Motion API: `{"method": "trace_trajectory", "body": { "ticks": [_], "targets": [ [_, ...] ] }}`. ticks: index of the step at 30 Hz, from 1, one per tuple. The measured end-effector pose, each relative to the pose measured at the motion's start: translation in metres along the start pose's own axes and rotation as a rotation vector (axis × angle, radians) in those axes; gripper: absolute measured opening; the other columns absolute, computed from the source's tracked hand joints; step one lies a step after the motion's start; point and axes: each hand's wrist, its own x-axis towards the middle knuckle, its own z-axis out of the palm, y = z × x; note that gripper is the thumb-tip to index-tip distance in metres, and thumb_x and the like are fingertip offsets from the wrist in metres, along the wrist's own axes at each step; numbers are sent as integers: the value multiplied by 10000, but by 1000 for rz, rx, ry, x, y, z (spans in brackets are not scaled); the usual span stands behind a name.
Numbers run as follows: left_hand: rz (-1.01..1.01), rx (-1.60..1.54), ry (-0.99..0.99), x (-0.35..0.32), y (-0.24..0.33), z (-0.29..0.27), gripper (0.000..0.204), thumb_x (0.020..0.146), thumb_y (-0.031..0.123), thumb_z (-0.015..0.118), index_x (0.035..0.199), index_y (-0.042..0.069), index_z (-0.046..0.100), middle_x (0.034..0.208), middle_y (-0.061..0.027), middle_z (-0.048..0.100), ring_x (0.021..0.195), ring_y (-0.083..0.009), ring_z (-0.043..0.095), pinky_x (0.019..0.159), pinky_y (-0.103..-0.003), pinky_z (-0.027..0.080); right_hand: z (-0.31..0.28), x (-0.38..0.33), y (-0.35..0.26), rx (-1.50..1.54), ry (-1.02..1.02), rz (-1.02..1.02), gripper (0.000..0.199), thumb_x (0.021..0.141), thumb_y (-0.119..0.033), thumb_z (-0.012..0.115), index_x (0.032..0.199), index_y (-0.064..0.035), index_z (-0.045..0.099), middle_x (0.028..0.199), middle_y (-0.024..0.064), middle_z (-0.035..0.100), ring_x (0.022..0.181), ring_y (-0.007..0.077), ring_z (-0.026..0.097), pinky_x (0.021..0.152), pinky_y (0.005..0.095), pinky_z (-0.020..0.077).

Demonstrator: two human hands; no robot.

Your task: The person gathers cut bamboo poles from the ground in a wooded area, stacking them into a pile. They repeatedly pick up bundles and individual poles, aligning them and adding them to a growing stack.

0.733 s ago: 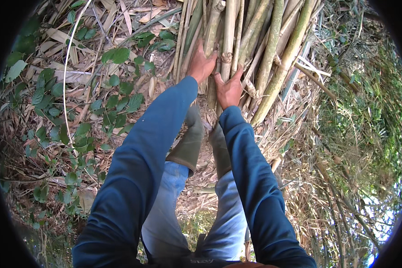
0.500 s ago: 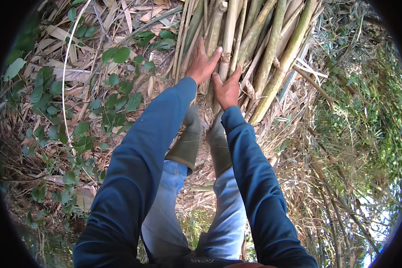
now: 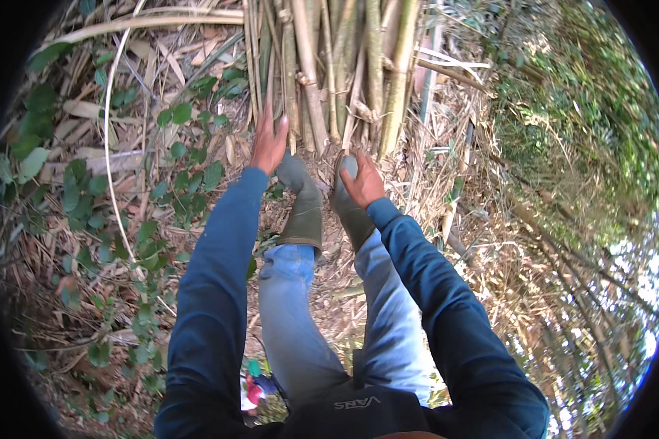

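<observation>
A bundle of long bamboo poles (image 3: 333, 73) lies ahead of my boots, its near ends pointing toward me. Beside the bundle's left edge is my left hand (image 3: 270, 144), open, fingers stretched forward and thumb apart. My right hand (image 3: 365, 183) is also open, thumb spread, just short of the pole ends on the right and above my right boot (image 3: 351, 212). Neither hand holds a pole. Whether the left fingertips touch the outermost thin stalks, I cannot tell.
Dry leaves and bamboo litter (image 3: 329, 300) cover the ground. Leafy green plants (image 3: 190, 183) and a thin pale curved stem (image 3: 108, 132) stand at left. A cut pale stick (image 3: 454, 73) lies right of the bundle. Dense brush (image 3: 586, 146) fills the right side.
My hands have come off the poles, drawn back toward me and moved apart. The bundle now sits higher and further left in view, its near ends more even.
</observation>
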Motion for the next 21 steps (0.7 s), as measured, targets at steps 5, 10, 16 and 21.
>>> {"method": "trace_trajectory", "body": {
  "ticks": [5,10,16,21],
  "targets": [
    [-188,250,-382,-149,-12,3,720,905,468,519,1423,7,323,1379,-280,413,1273,-391,416,1078,-414,318,-8,-147,112,-99,-203,231,529,848,-409,583,1250,-75,498,1176,242,556,1096,407,541,945,462,438],
    [-315,262,-454,-347,-68,-27,836,864,545,540,1451,20,258,1404,-283,382,1305,-385,388,1082,-398,304,-29,-306,82,12,-272,228,747,865,-492,558,1404,-19,350,1362,273,439,1281,375,425,1054,400,359],
    [-297,172,-601,-420,37,-85,811,885,559,505,1463,49,253,1413,-251,394,1317,-343,388,1087,-347,289,-71,-389,51,134,-165,250,764,876,-524,513,1429,-36,315,1410,304,349,1322,417,345,1104,409,289],
    [-334,181,-702,-452,72,-125,763,905,545,489,1450,47,297,1375,-216,451,1258,-279,452,1033,-320,345,-58,-446,71,174,-92,254,752,871,-563,480,1441,-98,324,1450,299,285,1348,416,302,1110,436,270]
  ]
}}
